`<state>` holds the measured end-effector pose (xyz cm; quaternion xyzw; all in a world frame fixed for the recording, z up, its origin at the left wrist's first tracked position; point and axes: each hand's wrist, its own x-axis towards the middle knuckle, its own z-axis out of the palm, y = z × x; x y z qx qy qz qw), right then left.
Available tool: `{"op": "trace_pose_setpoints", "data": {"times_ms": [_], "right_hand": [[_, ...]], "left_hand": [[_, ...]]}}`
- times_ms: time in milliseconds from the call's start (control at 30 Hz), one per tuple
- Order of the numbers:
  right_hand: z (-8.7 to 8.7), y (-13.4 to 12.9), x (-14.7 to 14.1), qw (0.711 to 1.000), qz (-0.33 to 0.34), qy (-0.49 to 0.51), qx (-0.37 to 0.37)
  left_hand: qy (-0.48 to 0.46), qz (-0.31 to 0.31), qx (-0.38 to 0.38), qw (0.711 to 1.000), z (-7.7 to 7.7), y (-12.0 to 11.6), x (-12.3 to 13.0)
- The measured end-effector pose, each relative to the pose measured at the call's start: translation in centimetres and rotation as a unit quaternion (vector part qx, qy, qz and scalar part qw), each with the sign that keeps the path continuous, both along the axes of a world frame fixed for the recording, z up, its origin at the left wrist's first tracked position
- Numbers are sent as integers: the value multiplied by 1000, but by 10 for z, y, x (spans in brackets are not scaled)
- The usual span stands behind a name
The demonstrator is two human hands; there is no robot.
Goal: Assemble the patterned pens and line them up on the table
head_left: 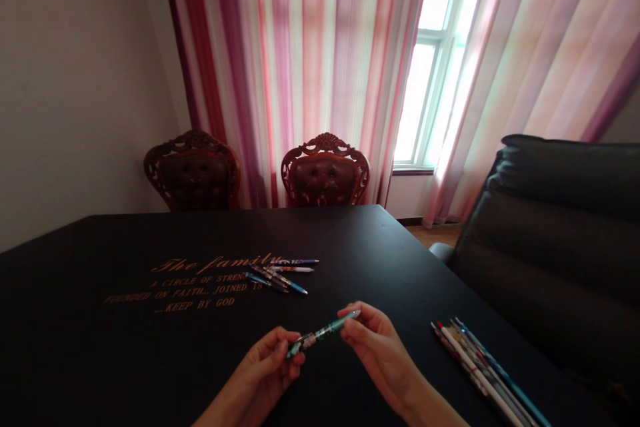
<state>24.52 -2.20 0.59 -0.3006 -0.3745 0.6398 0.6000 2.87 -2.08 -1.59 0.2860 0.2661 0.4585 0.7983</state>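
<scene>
The person's left hand [267, 363] and right hand [377, 350] are both in view above the black surface [100, 360], and together they hold a green-patterned pen [320, 334] roughly level in front of the body. The left fingers [283, 347] are closed narrowly on the pen's lower end, and the right fingers [353, 320] pinch its upper end, near the green tip. The pen is raised between the hands; no contact with the surface can be confirmed. Ahead of the hands, a loose group of about five patterned pens [280, 273] lies on the surface, some crossing one another, just beside gold lettering [197, 287] that begins "The family". To the right of the right hand, a bundle of long pens [480, 367] lies close together near the surface's edge, well apart from the loose group. Beyond the far edge stand two carved wooden chairs with buttoned leather backs [325, 170], one behind the other's left side at a clear spacing along the wall. Pink-and-red striped curtains [305, 60] hang behind them, beside a bright window [430, 87]. A dark leather armchair [550, 247] stands at the right, alongside the surface.
</scene>
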Motion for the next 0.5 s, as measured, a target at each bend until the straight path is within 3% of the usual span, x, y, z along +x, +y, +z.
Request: {"op": "trace_pose_setpoints", "data": {"times_ms": [167, 300, 500], "right_hand": [[1, -2, -2, 1000, 9, 16, 0], [-1, -2, -5, 1000, 7, 0, 1], [-8, 5, -3, 996, -27, -86, -1]], "left_hand": [[-30, 17, -16, 999, -6, 0, -2], [-16, 31, -12, 999, 1, 3, -7], [156, 61, 79, 983, 17, 11, -15]]}}
